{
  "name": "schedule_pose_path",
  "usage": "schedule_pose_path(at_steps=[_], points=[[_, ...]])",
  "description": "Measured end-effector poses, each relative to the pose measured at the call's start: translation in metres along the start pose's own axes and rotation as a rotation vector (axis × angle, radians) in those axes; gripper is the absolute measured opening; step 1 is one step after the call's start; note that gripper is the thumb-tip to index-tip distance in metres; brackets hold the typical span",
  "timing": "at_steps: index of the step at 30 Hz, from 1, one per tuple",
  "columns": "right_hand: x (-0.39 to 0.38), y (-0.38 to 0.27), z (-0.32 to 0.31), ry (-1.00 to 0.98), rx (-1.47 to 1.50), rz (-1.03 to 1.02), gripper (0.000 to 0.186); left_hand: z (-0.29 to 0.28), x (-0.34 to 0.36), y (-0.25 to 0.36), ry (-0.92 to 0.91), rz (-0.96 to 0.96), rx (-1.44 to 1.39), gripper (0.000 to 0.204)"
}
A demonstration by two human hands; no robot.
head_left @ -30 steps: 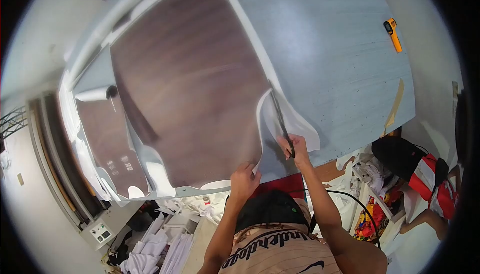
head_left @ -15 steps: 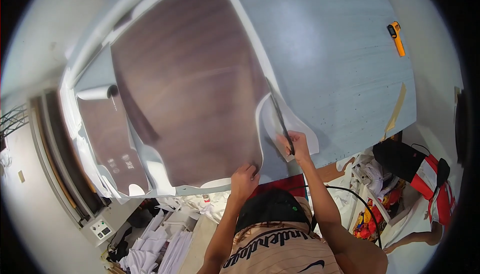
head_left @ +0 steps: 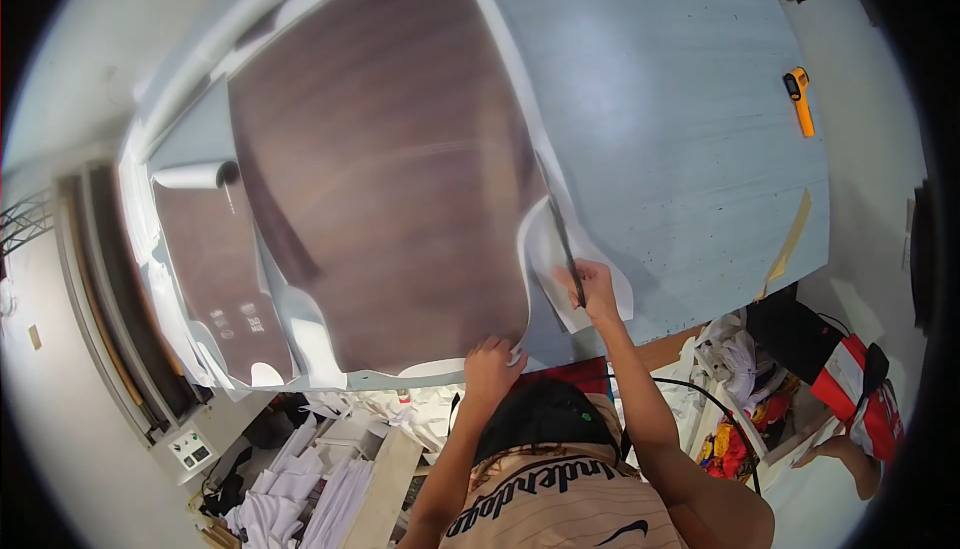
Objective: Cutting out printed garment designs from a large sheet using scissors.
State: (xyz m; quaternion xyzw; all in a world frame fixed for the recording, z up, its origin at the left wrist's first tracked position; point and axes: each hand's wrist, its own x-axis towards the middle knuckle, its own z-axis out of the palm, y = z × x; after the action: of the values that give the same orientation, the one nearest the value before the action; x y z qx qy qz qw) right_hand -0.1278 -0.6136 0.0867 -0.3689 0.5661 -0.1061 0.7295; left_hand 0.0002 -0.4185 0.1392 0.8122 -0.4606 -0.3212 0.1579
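Observation:
A large brown printed sheet (head_left: 390, 179) with white margins lies on the grey-blue tabletop (head_left: 690, 99). In my right hand (head_left: 592, 294) is a long pair of scissors (head_left: 564, 239), its dark blades pointing away from me along the sheet's right border. Beside them, a curved white offcut (head_left: 608, 287) spreads under and around that hand. My left hand (head_left: 492, 369) rests on the sheet's near edge, its fingers laid over the lower right corner. The blade tips are hard to make out against the brown print.
A smaller brown piece (head_left: 215, 269) with a rolled end lies on the left. At the right are an orange handheld thermometer (head_left: 800, 104) and a tan tape strip (head_left: 790, 239). White scraps (head_left: 290, 494) heap below the table's near edge; a machine with a control box (head_left: 190, 452) stands left.
My view has shifted slightly. The scissors stay at the sheet's right border, and their handles look closer together. My left hand remains at the near edge, its fingers slightly shifted.

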Motion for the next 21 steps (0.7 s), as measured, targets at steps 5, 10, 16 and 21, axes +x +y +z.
schedule_pose_path(at_steps=[5,10,16,21], points=[[0.001,-0.001,0.000,0.016,0.023,0.007,0.040,0.006,0.020,0.031,0.054,-0.034,-0.055,0.022],[0.001,0.001,0.002,0.017,0.002,-0.013,0.036,0.027,0.061,0.055,0.177,0.186,0.097,0.049],[0.011,-0.005,0.000,0.020,0.069,-0.006,0.037,0.052,0.061,0.047,0.061,0.168,0.132,0.057],[0.019,-0.014,0.004,0.014,0.026,-0.004,0.040,0.050,0.061,0.048,0.073,0.167,0.123,0.057]])
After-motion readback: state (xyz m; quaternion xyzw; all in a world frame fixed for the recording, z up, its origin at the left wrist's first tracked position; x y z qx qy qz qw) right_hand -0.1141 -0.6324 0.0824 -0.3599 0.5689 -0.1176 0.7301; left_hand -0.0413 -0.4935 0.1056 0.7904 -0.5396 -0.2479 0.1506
